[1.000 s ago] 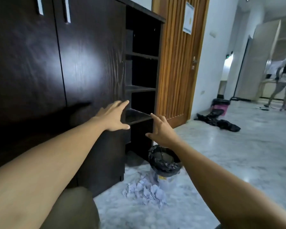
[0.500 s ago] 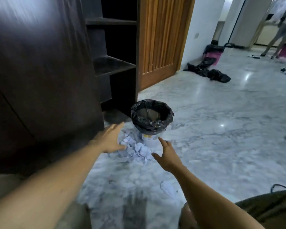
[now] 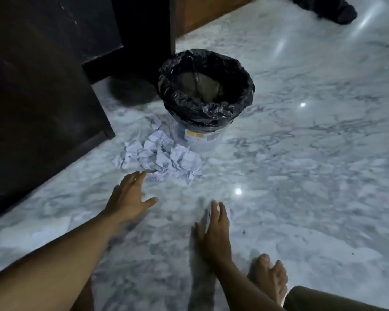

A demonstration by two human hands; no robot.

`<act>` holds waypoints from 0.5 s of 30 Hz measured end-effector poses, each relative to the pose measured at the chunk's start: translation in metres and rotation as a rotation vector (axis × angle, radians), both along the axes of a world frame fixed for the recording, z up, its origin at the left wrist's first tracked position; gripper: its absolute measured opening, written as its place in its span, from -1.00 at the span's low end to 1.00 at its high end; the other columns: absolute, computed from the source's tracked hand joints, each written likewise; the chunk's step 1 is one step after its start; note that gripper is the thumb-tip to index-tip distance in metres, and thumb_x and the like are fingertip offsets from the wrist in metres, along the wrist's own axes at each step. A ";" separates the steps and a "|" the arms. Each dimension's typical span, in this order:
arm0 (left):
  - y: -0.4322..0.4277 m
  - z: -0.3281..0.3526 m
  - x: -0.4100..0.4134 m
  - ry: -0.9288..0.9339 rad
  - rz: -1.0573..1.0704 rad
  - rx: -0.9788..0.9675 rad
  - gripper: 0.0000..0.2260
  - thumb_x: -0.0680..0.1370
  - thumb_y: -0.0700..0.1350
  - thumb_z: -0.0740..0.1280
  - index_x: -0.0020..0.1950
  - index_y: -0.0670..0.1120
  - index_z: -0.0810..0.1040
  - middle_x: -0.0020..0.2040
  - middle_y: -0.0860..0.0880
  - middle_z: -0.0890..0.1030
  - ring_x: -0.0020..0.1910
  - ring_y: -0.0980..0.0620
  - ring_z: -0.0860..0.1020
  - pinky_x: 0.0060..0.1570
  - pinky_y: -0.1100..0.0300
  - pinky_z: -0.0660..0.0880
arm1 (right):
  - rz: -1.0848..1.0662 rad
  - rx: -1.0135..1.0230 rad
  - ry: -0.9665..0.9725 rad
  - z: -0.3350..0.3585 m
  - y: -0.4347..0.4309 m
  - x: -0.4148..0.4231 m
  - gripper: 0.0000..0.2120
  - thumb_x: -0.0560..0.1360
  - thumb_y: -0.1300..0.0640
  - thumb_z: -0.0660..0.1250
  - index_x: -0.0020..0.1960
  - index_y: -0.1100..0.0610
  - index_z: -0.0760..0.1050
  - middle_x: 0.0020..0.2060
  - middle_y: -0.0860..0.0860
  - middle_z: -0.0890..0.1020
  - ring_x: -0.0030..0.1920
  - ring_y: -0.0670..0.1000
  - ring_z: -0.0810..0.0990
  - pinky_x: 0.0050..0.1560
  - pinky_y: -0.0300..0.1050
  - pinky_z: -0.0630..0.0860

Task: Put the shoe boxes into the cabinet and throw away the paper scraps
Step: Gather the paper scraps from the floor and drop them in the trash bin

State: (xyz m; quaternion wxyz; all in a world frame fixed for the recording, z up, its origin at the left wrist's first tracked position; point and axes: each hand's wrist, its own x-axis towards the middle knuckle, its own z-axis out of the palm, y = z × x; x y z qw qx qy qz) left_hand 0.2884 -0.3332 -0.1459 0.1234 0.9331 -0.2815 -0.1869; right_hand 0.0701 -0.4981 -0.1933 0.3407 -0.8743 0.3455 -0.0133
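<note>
l hand [image 3: 130, 198] flat at scraps [image 3: 162, 158] edge by bin [image 3: 206, 90], r hand [image 3: 213, 230] flat, floor [image 3: 301, 176] between.

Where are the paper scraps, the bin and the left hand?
paper scraps [image 3: 160, 158], head view, pile's middle
bin [image 3: 206, 114], head view, liner's front rim
left hand [image 3: 128, 198], head view, back of hand

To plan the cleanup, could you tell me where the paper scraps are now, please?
In the head view, the paper scraps lie on the floor left-centre, beside the bin, just beyond the left hand.
</note>
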 end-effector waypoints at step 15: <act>-0.030 -0.044 0.109 -0.155 -0.032 -0.129 0.08 0.26 0.61 0.17 0.61 0.10 -0.11 0.63 0.05 -0.10 0.60 -0.02 -0.22 0.52 -0.23 -0.19 | 0.368 -0.271 -0.152 -0.005 -0.072 0.140 -0.15 0.46 -0.46 0.18 0.61 -0.10 0.02 0.57 0.06 0.15 0.56 0.14 0.13 0.52 0.23 0.20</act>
